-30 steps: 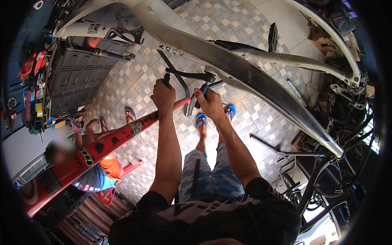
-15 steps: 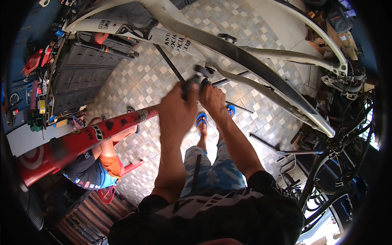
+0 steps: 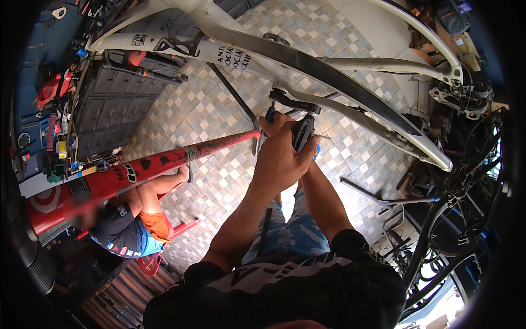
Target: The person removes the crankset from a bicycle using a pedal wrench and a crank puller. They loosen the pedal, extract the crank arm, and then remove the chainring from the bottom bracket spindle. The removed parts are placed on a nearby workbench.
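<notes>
A white and black bike frame (image 3: pixel 230 52) hangs ahead of me, with a black crank arm (image 3: pixel 293 100) below its bottom bracket. My left hand (image 3: pixel 282 156) is closed on a black pedal-like piece (image 3: pixel 303 130) at the crank's right end, crossing over my right forearm. Partly hidden behind it, my right hand (image 3: pixel 272 124) grips a dark blue tool handle (image 3: pixel 269 114) near the crank's left end. A long red tube (image 3: pixel 153 169) runs diagonally to the left of both hands, close to them.
A seated person (image 3: pixel 126 230) is at lower left, under the red tube. Tools hang on a blue board (image 3: pixel 33 120) beside a dark cabinet (image 3: pixel 112 104). Bikes and parts (image 3: pixel 446 230) crowd the right side. A metal tube (image 3: pixel 359 189) is low at right.
The crank arm has swung round: my left hand has moved right and crosses in front, while my right hand has moved left behind it. The bike frame sits slightly higher in view.
</notes>
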